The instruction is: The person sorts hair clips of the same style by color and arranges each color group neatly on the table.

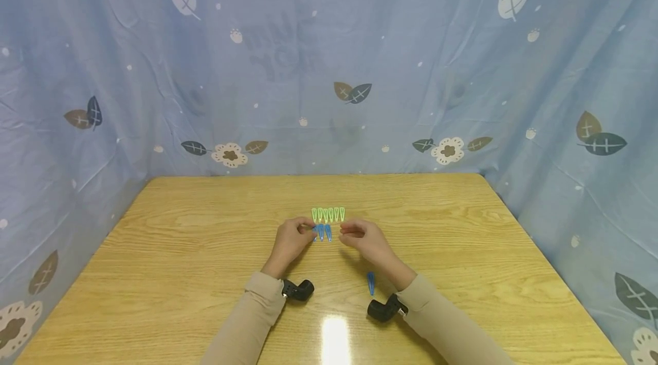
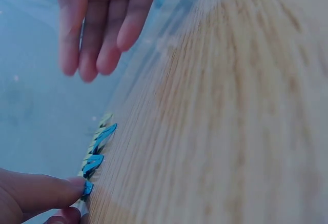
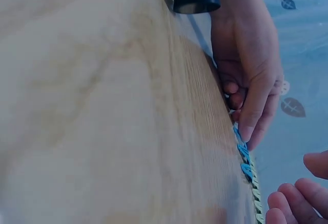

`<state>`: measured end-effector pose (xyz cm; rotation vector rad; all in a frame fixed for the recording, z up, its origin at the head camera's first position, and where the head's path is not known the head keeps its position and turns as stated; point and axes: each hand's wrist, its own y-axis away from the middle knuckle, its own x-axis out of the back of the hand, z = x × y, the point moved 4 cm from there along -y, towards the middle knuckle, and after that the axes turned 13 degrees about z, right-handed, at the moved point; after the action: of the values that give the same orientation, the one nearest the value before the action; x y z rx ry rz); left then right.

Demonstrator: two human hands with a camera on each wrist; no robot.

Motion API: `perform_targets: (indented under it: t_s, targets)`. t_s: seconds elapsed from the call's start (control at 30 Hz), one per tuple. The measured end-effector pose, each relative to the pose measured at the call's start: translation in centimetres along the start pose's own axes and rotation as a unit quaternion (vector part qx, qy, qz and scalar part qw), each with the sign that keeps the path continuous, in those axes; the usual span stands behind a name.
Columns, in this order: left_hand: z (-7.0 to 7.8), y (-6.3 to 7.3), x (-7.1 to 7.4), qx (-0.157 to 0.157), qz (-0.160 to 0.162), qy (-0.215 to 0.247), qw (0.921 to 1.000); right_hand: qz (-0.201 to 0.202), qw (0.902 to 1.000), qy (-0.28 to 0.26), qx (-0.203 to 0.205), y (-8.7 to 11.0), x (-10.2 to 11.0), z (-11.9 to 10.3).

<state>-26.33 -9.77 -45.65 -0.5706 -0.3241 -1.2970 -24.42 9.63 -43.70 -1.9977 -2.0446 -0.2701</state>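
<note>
Three blue snap hair clips [image 1: 321, 232] lie side by side in the middle of the table, just in front of a row of several light green hair clips [image 1: 331, 215]. My left hand [image 1: 290, 241] pinches the leftmost blue clip [image 2: 88, 188] between thumb and fingers, covering most of it. Just right of the blue row, my right hand [image 1: 371, 243] hovers with its fingers loosely bent and nothing between them. Another blue hair clip [image 1: 371, 283] lies apart, nearer the front, beside the right wrist.
The wooden table [image 1: 205, 211] has a bright light reflection near its front. A patterned blue curtain [image 1: 308, 56] surrounds its back and sides. Black wrist cameras [image 1: 298, 290] sit on both forearms, the right one close to the loose clip.
</note>
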Motion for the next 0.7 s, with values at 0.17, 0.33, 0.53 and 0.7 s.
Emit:
perform_targets:
  t_s: [0.17, 0.33, 0.53, 0.7]
  targets:
    - [-0.1, 0.0, -0.1, 0.000, 0.000, -0.003, 1.0000, -0.020, 0.9997, -0.011, -0.002, 1.2, 1.1, 0.3]
    - [-0.1, -0.1, 0.0, -0.001, 0.002, -0.004, 1.0000, -0.043, 0.9988, -0.023, 0.009, 2.5, 2.1, 0.7]
    - [-0.1, -0.1, -0.1, 0.002, -0.001, -0.001, 1.0000, -0.061, 0.9975, -0.033, 0.015, 4.0, 3.2, 1.4]
    - [-0.2, 0.0, -0.2, 0.000, -0.001, -0.001, 1.0000, -0.063, 0.9973, -0.034, 0.017, 5.2, 4.0, 2.2]
